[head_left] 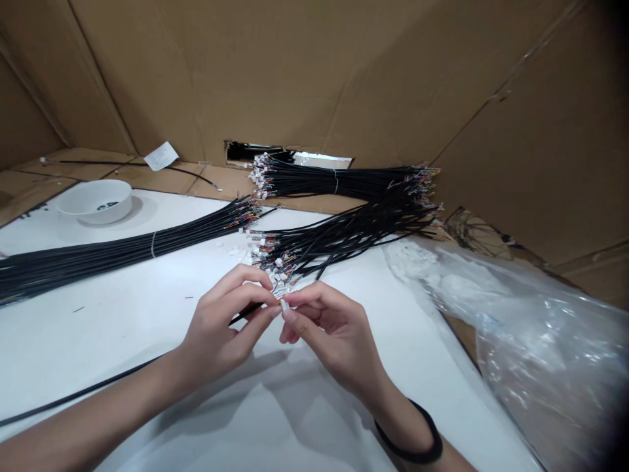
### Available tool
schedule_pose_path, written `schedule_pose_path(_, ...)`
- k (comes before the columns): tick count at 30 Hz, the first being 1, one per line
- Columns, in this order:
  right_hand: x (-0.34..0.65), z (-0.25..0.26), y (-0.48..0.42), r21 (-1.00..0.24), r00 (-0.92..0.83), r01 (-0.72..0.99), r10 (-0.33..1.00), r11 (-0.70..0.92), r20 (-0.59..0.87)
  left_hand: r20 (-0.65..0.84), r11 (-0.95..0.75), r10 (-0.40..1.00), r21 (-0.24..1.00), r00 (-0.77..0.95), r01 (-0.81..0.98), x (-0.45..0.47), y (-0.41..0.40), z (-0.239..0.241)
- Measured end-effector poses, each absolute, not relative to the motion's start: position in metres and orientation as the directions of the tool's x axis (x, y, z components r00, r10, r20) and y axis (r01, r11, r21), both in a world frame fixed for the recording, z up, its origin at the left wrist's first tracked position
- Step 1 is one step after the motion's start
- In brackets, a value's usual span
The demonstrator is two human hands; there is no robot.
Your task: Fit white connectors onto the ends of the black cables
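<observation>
My left hand (230, 321) pinches the wire end of a black cable (88, 392), whose length trails off to the lower left under my forearm. Facing it, my right hand (331, 328) grips a small white connector (284, 305) between thumb and forefinger. The fingertips of both hands nearly meet there, and they partly hide where the wires join the connector. Just beyond lies a loose pile of black cables (339, 239) with white connectors and coloured wire ends. Several loose white connectors (239, 251) lie beside that pile.
A tied cable bundle (118, 246) stretches across the left, and another tied bundle (339, 181) lies at the back. A white bowl (98, 200) holds small dark pieces. Clear plastic bags (531, 328) cover the right side. Cardboard walls (275, 72) enclose the white table (417, 367).
</observation>
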State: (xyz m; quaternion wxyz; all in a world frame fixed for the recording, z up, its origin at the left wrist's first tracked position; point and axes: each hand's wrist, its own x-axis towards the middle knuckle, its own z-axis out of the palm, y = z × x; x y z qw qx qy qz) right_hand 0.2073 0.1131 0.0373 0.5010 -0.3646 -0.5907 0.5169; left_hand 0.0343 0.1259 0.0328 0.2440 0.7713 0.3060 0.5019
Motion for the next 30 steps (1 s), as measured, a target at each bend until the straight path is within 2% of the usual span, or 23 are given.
schedule_pose_path(4,0.2078,0.0385,0.1130,-0.983,-0.253,-0.091,0.951,0.159,0.178,0.586,-0.657,0.749,0.720,0.310,0.224,0.0346,0.1242,0.0332)
schedule_pose_path(10,0.2094,0.0411,0.1133,-0.983,-0.242,-0.045,0.952,0.180,0.185,0.579,-0.655,0.740,0.736,0.342,0.170,0.0341,0.1256,0.0320)
schedule_pose_path(18,0.2070,0.0393,0.1139,-0.978,-0.186,-0.054,0.960,0.201,0.208,0.589,-0.677,0.726,0.702,0.355,0.221,0.0324,0.1266,0.0325)
schedule_pose_path(30,0.2053,0.0378,0.1100,-0.937,-0.134,0.069,0.934,0.343,0.332,0.612,-0.714,0.691,0.662,0.384,0.229,0.0328,0.1267,0.0305)
